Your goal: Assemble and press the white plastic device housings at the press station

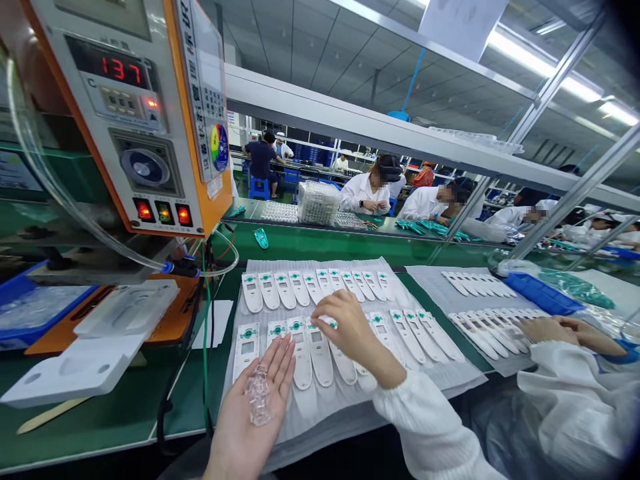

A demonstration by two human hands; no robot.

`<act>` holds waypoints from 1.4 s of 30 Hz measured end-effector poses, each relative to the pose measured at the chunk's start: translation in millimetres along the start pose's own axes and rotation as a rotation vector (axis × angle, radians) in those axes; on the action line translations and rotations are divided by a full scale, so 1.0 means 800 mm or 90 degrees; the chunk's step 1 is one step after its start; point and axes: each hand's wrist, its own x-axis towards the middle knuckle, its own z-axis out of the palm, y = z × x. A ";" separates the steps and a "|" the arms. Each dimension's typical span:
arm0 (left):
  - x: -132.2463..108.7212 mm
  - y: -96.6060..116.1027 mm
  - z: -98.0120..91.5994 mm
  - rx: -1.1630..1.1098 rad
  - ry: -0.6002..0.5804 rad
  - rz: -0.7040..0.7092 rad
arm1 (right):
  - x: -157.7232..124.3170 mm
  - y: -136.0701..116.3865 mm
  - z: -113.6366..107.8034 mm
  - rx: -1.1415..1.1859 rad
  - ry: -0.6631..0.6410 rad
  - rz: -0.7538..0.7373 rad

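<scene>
- Several clear plastic pieces rest on my left hand, palm up, fingers flat.
- Right hand pinched shut, contents indiscernible, on white housing under fingertips; its long axis runs toward me.

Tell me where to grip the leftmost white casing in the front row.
Probably from above, pinching its two long edges near the middle: the white casing lies flat, face up, on the grey sheet, its left side free, the left hand close on its right.
</scene>
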 end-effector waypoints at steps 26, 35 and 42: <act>-0.001 0.012 0.000 -0.012 0.039 0.037 | 0.024 0.057 0.051 -0.069 -0.143 0.079; -0.002 0.011 0.004 0.007 0.038 0.048 | 0.015 0.057 0.049 -0.126 -0.118 0.022; 0.000 0.011 -0.001 0.005 0.039 0.042 | -0.003 0.058 0.055 -0.165 -0.100 -0.035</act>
